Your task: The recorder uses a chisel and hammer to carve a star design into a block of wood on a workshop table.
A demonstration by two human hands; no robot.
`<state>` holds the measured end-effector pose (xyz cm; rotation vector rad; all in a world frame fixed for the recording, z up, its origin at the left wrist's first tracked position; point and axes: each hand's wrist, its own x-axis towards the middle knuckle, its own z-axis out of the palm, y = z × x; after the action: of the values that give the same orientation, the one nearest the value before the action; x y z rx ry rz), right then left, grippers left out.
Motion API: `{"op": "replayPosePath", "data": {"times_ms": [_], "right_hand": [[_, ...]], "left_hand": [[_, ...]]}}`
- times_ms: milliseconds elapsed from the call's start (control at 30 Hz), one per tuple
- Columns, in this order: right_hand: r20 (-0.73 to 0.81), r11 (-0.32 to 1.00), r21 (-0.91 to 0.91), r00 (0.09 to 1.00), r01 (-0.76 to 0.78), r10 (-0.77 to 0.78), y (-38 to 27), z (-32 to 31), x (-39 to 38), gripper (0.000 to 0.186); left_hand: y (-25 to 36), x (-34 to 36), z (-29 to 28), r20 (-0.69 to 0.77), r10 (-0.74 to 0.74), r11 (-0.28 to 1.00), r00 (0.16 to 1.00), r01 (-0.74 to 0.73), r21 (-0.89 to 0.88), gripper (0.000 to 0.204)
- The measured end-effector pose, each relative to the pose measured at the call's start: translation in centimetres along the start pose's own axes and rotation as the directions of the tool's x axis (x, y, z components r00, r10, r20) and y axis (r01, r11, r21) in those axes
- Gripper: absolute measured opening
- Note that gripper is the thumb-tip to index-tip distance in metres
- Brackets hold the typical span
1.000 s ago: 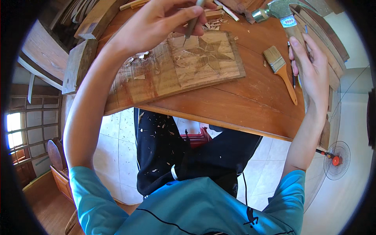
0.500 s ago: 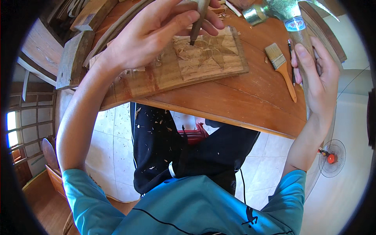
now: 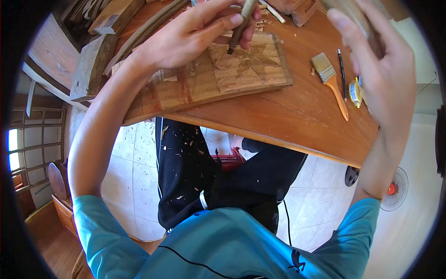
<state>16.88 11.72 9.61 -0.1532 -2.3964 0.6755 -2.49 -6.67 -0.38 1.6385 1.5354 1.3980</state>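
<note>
My left hand (image 3: pixel 186 46) is closed round a wood chisel (image 3: pixel 242 29), its dark tip against or just above the carved part of a wooden board (image 3: pixel 204 92). Star-like angular shapes are cut into that board, and loose chips lie on it. Up at the right, my right hand (image 3: pixel 383 69) grips the wooden handle of a hammer (image 3: pixel 355 21). The hammer's head is out of the picture, and the hand is slightly blurred.
On the brown wooden table (image 3: pixel 260 116) lie a flat paintbrush (image 3: pixel 331 83), a dark pencil (image 3: pixel 342 74) and a small yellow-and-clear round item (image 3: pixel 356 92). Wooden blocks (image 3: pixel 94 65) stand at the left. A fan (image 3: pixel 394 189) is at the right.
My right hand has risen with the hammer, whose head has left the picture. The round item beside the pencil has come into view. My left hand and the chisel have shifted slightly right.
</note>
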Motion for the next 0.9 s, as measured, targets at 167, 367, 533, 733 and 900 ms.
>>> {"op": "replayPosePath", "data": {"times_ms": [167, 367, 533, 733, 900], "right_hand": [[-0.001, 0.951, -0.124, 0.958, 0.284, -0.287, 0.2, 0.6, 1.4, 0.028], [0.099, 0.859, -0.366, 0.933, 0.358, -0.347, -1.7, 0.5, 1.8, 0.026], [0.144, 0.991, 0.074, 0.985, -0.107, 0.096, -0.7, -1.7, 1.0, 0.020], [0.186, 0.982, 0.090, 0.972, -0.166, 0.147, 3.9, -1.5, 0.4, 0.034], [0.143, 0.980, 0.081, 0.975, -0.182, 0.170, 3.6, -1.2, 0.0, 0.025]], "left_hand": [[0.2, 0.7, 0.2, 0.006, -0.015, 1.000, 1.000, 0.015, -0.009, 0.019], [1.6, 0.3, 0.9, -0.015, -0.176, 0.984, 0.984, 0.176, -0.021, 0.018], [1.5, 0.5, 2.2, -0.106, -0.240, 0.947, 0.965, 0.209, -0.243, 0.026], [0.3, -0.6, 2.0, -0.194, -0.029, 0.974, 0.981, 0.071, 0.213, 0.028], [0.3, 0.2, 2.2, -0.235, -0.139, 0.982, 0.962, 0.164, 0.090, 0.022]]}}
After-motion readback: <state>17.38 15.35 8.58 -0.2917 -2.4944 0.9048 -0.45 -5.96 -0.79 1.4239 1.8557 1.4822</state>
